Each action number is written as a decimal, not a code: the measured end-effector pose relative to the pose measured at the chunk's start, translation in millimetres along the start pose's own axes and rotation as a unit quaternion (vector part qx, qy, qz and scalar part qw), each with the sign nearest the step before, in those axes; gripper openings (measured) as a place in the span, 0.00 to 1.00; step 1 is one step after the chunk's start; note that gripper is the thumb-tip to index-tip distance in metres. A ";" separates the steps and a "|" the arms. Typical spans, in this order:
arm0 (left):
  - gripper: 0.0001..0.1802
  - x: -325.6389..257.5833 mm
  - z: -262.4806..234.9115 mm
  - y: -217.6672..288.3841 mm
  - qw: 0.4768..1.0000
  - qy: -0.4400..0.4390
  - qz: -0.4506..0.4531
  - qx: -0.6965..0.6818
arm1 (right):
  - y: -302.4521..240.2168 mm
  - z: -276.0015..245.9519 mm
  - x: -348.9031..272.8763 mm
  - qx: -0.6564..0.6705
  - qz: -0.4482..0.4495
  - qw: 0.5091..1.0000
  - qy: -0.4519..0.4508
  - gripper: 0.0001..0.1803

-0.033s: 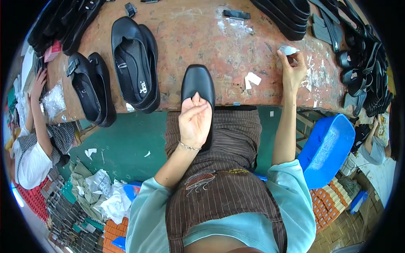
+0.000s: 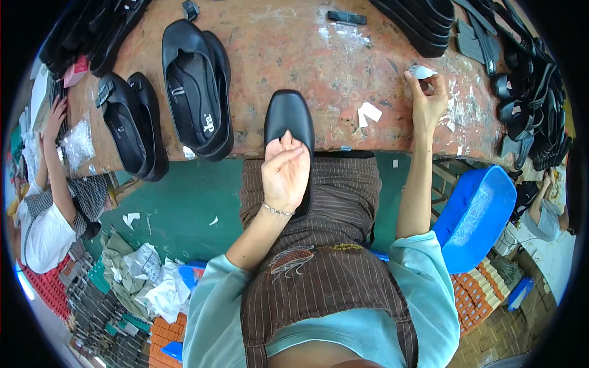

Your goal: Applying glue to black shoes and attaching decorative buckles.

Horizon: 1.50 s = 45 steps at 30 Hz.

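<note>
A black square-toed shoe [image 2: 289,110] is held toe-up before my apron at the table's near edge. My left hand [image 2: 286,175] grips it palm up, with fingertips tucked into its opening and the thumb folded across the palm. Over the right part of the table, my right hand [image 2: 429,101] pinches a small white bottle [image 2: 422,72] with a pointed tip between thumb and fingers. Left of the held shoe stand a pair of plain black shoes [image 2: 195,92] and, farther left, a pair of black shoes with bows [image 2: 126,126].
White paper scraps [image 2: 369,113] and a black strap piece [image 2: 347,18] lie on the worn table [image 2: 276,49]. Black soles [image 2: 423,30] are stacked at the back; black straps [image 2: 534,104] pile up right. A blue tub [image 2: 475,218] stands below. Another person's hand [image 2: 55,116] rests at far left.
</note>
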State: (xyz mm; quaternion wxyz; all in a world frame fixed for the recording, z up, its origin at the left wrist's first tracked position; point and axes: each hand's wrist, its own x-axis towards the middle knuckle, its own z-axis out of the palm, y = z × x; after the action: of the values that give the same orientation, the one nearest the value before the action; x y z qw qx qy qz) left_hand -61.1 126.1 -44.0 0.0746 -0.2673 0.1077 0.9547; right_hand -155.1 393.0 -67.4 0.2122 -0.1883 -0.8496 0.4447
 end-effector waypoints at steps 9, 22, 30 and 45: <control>0.12 5.8 -15.5 -3.0 0.998 -0.019 -0.015 -0.055 | -7.2 -1.6 -20.4 0.014 -0.056 0.998 -0.029 0.13; 0.13 -10.7 -0.2 -2.0 0.999 0.034 0.002 -0.041 | -75.1 4.5 -95.0 0.097 -0.080 0.947 -0.296 0.12; 0.17 -8.7 -5.6 -6.2 0.997 -0.056 0.022 -0.037 | -95.6 20.9 -100.1 -0.006 -0.214 0.916 -0.340 0.12; 0.19 -7.8 -6.9 -9.2 0.997 -0.065 0.040 -0.031 | -108.8 26.6 -96.0 -0.102 -0.271 0.887 -0.359 0.09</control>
State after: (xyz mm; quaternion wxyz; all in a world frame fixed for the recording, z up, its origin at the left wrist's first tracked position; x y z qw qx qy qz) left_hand -49.3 132.7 -47.2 0.0349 -0.2027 0.0835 0.9750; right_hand -102.9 268.2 -8.7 -0.0151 0.2013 -0.9264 0.3180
